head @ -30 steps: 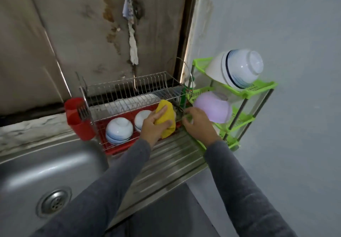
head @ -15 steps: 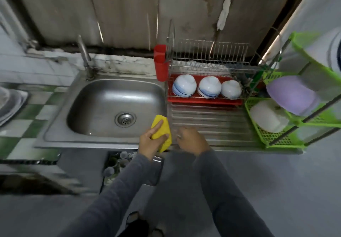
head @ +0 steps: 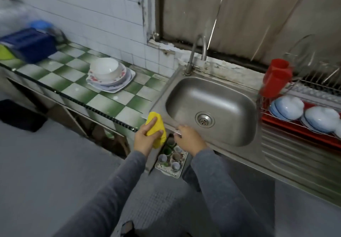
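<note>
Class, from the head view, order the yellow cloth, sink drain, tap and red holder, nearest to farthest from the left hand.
1. yellow cloth, held in the left hand.
2. sink drain, to its right.
3. tap, behind the sink.
4. red holder, far right.

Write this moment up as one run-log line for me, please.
left hand: grips yellow cloth | right hand: touches sink front rim | nearby: stacked dishes on tiled counter

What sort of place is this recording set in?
Most likely a home kitchen: a steel sink with a tap, a dish rack holding upturned bowls, and stacked plates on a green-checked tiled counter.
</note>
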Demonstrator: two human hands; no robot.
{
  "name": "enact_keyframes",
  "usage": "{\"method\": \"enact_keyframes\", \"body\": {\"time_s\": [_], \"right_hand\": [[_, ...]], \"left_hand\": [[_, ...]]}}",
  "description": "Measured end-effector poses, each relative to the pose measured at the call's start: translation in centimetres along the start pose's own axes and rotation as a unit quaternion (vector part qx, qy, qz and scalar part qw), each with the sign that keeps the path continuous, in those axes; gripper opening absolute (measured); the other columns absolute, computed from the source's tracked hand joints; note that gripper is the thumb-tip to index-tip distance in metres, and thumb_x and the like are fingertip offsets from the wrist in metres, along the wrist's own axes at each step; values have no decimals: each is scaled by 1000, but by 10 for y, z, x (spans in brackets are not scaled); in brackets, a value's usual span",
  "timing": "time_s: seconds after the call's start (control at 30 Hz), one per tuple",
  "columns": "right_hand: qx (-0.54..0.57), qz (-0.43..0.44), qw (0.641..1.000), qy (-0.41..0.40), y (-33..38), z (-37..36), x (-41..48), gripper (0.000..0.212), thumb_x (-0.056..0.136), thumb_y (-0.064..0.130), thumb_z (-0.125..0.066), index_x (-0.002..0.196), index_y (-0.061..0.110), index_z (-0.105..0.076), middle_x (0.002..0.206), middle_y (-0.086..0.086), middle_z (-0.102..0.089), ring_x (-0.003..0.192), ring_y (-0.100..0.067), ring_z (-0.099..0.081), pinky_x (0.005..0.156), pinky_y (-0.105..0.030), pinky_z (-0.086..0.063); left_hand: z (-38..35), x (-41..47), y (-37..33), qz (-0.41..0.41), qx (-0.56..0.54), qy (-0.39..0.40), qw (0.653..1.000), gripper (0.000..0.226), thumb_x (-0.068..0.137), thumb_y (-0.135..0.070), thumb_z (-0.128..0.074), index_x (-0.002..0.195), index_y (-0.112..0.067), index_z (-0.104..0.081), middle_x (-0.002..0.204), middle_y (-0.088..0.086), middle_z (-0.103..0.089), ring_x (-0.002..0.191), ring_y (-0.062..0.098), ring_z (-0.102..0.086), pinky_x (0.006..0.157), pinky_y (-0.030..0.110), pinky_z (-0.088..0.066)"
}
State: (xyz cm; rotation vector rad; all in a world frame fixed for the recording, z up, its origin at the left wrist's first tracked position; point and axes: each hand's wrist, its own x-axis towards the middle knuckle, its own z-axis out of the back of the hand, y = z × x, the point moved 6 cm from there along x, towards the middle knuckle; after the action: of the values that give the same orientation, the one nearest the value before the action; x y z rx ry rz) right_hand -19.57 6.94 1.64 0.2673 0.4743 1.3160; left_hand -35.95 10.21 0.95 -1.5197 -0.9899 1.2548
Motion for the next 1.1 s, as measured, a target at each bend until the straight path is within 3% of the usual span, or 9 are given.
{"method": "enact_keyframes", "body": {"time_s": [0.1, 0.23, 0.5, 0.7, 0.87, 1.0, 1.1], "right_hand": [[14, 21, 1000, -1, 57, -21, 27, 33, 101, 26, -48, 126, 7, -59, 129, -16, -59, 120, -34, -54, 96, -41, -47], [27, 30, 999, -2, 118, -46, 60, 35, 102, 27, -47, 129, 6, -57, 131, -18, -58, 122, -35, -54, 98, -43, -46], [41, 44, 998, -16, 195, -66, 134, 38, 102, 25, -46, 134, 8, -57, 133, -14, -59, 121, -32, -55, 100, -41, -47], [58, 48, 997, -7, 226, -87, 211, 37, 103, 24, -47, 135, 8, -55, 132, -14, -58, 119, -30, -56, 98, -39, -46], [96, 30, 995, -2, 239, -104, 286, 36, 102, 23, -48, 134, 7, -55, 132, -14, -58, 122, -29, -53, 99, -39, -44], [122, 6, 992, 6, 247, -109, 343, 40, 102, 23, -48, 140, 10, -50, 138, -14, -54, 125, -29, -52, 101, -38, -43], [157, -10, 987, 23, 252, -112, 380, 42, 103, 24, -46, 144, 14, -46, 144, -14, -48, 130, -29, -47, 103, -34, -39]], "left_hand": [[64, 24, -12, -5, 13, -26, 1000, 56, 84, 1, -74, 134, -21, -61, 129, -2, -52, 120, 16, -52, 104, 30, -44], [133, 54, -30, -10, 22, -43, 999, 56, 84, -2, -75, 134, -23, -61, 125, -3, -50, 116, 15, -52, 106, 35, -45], [221, 115, -52, -10, 18, -79, 997, 58, 84, -5, -76, 134, -30, -59, 131, -5, -48, 122, 20, -51, 112, 43, -41], [264, 183, -64, -7, 2, -112, 994, 56, 85, -9, -76, 123, -45, -57, 131, -6, -50, 116, 17, -53, 107, 37, -45], [288, 256, -76, -5, 11, -112, 994, 56, 86, -8, -74, 134, -31, -59, 133, -2, -51, 116, 20, -54, 104, 35, -47], [300, 312, -86, 9, 29, -116, 993, 53, 84, -12, -77, 121, -48, -61, 140, -1, -50, 120, 23, -54, 107, 41, -46], [307, 350, -95, 16, 35, -119, 992, 54, 86, -12, -75, 130, -40, -59, 133, -1, -48, 114, 23, -52, 98, 35, -45]]}}
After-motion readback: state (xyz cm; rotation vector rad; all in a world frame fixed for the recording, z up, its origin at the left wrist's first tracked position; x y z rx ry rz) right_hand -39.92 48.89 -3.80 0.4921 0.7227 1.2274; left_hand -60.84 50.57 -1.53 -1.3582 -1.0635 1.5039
